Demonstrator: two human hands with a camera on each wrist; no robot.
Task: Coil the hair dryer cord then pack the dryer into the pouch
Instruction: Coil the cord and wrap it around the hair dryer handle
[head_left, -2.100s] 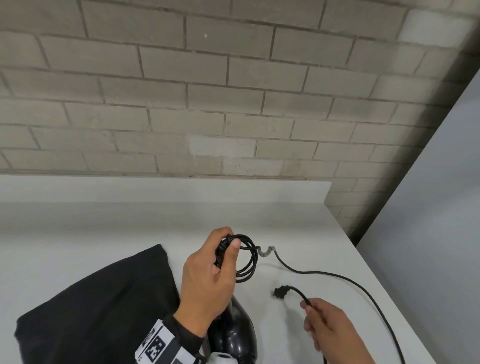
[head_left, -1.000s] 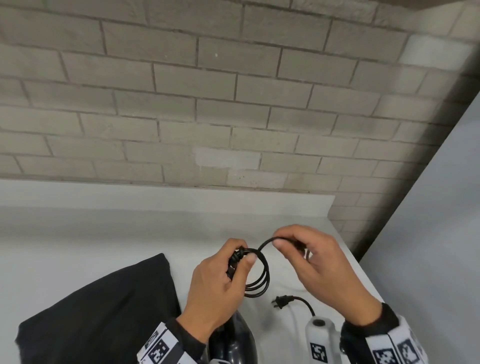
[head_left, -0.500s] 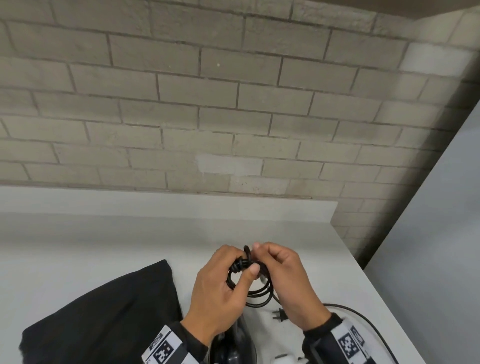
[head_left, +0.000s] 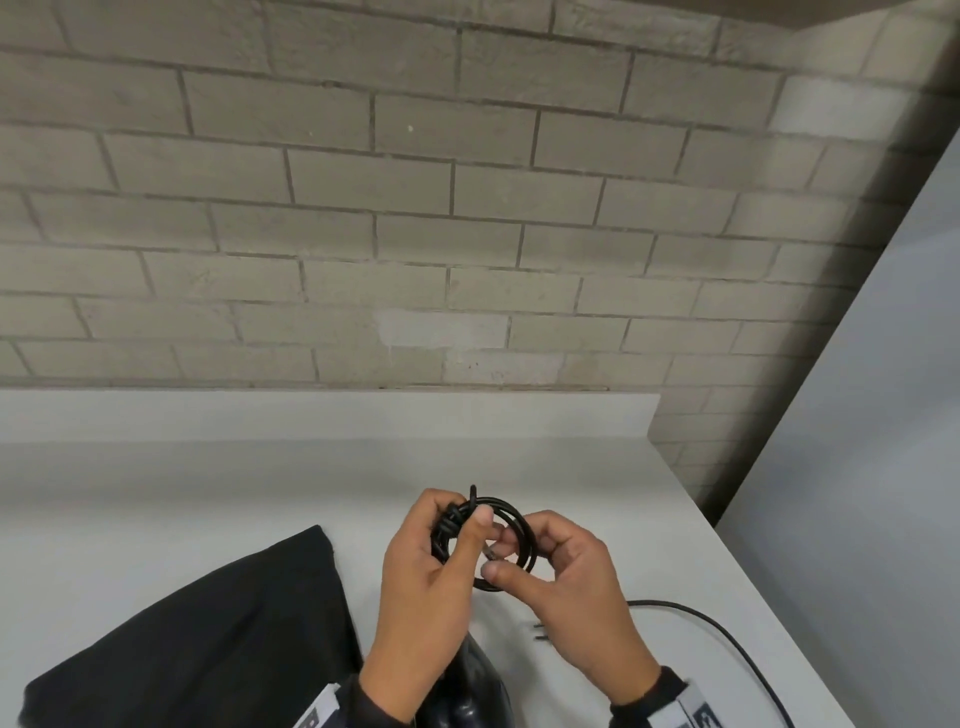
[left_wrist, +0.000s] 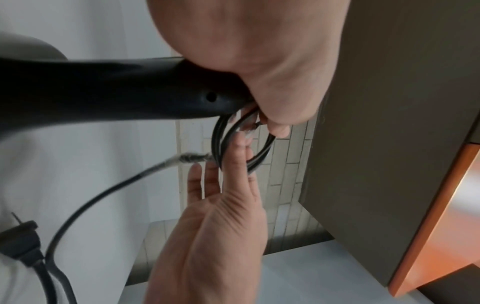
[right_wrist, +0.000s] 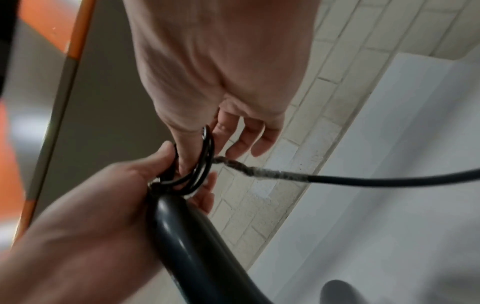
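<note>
The soft black fabric pouch (head_left: 197, 639) lies flat just left of the grip, where the left hand (head_left: 426, 587) clamps the thin black cord coil (head_left: 511, 540) against the glossy black hair dryer (head_left: 467, 696) handle. The right hand (head_left: 571, 587) pinches the newest loop, so I'd keep loops even and feed the slack in gently. Loose cord trails right near the white counter (head_left: 649, 519) edge, with open room beyond the hands.

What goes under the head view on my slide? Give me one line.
Left hand pinches the coiled cord while right hand feeds another loop; pouch lies alongside.
</note>
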